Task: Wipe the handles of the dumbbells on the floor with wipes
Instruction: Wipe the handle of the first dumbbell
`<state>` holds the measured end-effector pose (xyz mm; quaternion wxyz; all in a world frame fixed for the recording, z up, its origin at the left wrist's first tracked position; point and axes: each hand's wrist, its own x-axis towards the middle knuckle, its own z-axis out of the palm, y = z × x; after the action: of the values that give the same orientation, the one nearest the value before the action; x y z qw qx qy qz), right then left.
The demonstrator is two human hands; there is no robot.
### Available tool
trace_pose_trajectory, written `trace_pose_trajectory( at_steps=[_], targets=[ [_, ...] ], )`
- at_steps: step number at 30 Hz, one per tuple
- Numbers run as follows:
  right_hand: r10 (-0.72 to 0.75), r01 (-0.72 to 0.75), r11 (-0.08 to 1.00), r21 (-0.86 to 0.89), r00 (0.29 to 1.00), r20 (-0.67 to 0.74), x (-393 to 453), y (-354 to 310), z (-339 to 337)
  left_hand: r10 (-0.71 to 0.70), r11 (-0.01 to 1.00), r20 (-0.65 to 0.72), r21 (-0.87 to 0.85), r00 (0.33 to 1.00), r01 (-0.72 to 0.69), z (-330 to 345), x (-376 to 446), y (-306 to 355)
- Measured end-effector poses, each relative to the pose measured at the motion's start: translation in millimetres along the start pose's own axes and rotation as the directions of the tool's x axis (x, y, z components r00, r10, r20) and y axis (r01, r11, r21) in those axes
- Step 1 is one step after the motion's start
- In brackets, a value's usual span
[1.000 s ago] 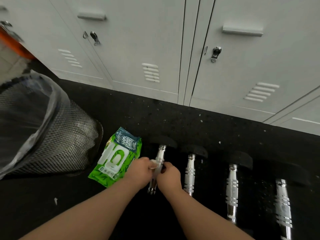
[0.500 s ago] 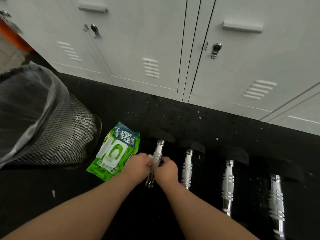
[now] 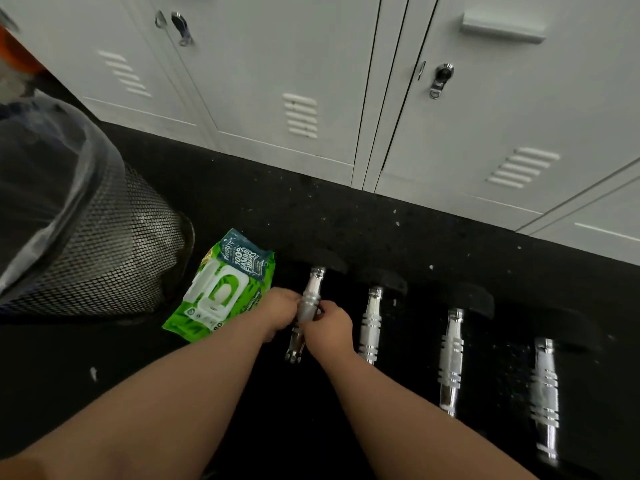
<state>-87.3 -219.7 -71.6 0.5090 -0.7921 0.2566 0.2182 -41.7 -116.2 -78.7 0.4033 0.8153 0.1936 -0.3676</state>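
Observation:
Several black dumbbells with chrome handles lie side by side on the dark floor. My left hand [image 3: 281, 311] and my right hand [image 3: 329, 328] both grip the leftmost dumbbell handle [image 3: 316, 282] from either side. A thin pale wipe [image 3: 307, 308] is wrapped around that handle between my fingers. The second handle [image 3: 370, 323], third handle [image 3: 450, 358] and fourth handle [image 3: 546, 393] lie untouched to the right. A green pack of wipes [image 3: 221, 289] lies on the floor just left of my left hand.
A black mesh waste bin [image 3: 104, 251] with a clear liner stands at the left. White lockers [image 3: 346, 98] run along the back, close behind the dumbbell heads. Speckled black floor [image 3: 381, 230] lies between lockers and dumbbells.
My hands have stayed on the leftmost handle with the wipe, shifting slightly along it. The camera has tilted a little, so the scene sits slightly higher in view.

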Motion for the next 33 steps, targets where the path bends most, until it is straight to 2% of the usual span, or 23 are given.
trace_pose_trajectory(
  at_steps=[2, 7, 9, 12, 15, 17, 19, 20, 22, 24, 27, 29, 31, 33],
  targets=[
    [0.003, -0.003, 1.000, -0.015, 1.000, -0.002, 0, 0, 1, -0.029, 0.999, 0.056, 0.040, 0.998, 0.027, 1, -6, -11],
    [0.054, -0.055, 0.991, -0.122, 0.999, -0.007, 1, 3, 6, -0.069, 0.941, 0.090, 0.338, 0.993, 0.035, -6, -13, -1],
    [0.097, -0.095, 0.980, -0.175, 0.995, 0.004, 2, 3, 6, -0.060, 0.842, 0.097, 0.540, 0.993, -0.002, -9, -19, 6],
    [0.123, -0.120, 0.973, -0.197, 0.992, 0.005, 0, 0, 2, -0.104, 0.629, 0.206, 0.772, 0.973, -0.096, -12, -37, 15],
    [0.129, -0.122, 0.975, -0.185, 0.991, 0.025, -3, -3, 3, -0.098, 0.606, 0.240, 0.784, 0.966, -0.134, -24, -50, 31],
    [0.077, -0.075, 0.982, -0.173, 0.997, 0.004, -7, -7, -1, 0.014, 0.634, 0.253, 0.746, 0.967, -0.204, -33, -52, 45],
    [-0.045, 0.041, 0.994, -0.106, 0.998, -0.037, -11, -13, -12, 0.149, 0.671, 0.227, 0.691, 0.962, -0.267, -40, -52, 60],
    [-0.091, 0.091, 0.996, -0.022, 0.996, -0.017, -14, -17, -20, 0.191, 0.680, 0.224, 0.672, 0.956, -0.293, -41, -52, 65],
    [-0.181, 0.169, 0.979, 0.111, 0.977, 0.110, -20, -23, -37, 0.230, 0.707, 0.224, 0.630, 0.947, -0.321, -40, -54, 66],
    [-0.226, 0.225, 0.974, 0.024, 0.952, 0.206, -23, -24, -44, 0.262, 0.747, 0.203, 0.576, 0.943, -0.331, -33, -52, 58],
    [-0.164, 0.193, 0.963, -0.188, 0.973, 0.160, -15, -17, -43, 0.308, 0.798, 0.118, 0.508, 0.944, -0.323, -18, -47, 39],
    [-0.126, 0.155, 0.958, -0.243, 0.984, 0.128, -13, -12, -41, 0.316, 0.865, -0.035, 0.420, 0.948, -0.273, -14, -43, 32],
    [-0.183, 0.216, 0.900, -0.379, 0.976, 0.122, -14, -5, -35, 0.296, 0.913, -0.224, 0.351, 0.929, -0.206, -17, -36, 28],
    [-0.309, 0.362, 0.775, -0.518, 0.932, 0.190, -14, 5, -25, 0.244, 0.908, -0.248, 0.398, 0.938, -0.132, -20, -29, 27]
  ],
)
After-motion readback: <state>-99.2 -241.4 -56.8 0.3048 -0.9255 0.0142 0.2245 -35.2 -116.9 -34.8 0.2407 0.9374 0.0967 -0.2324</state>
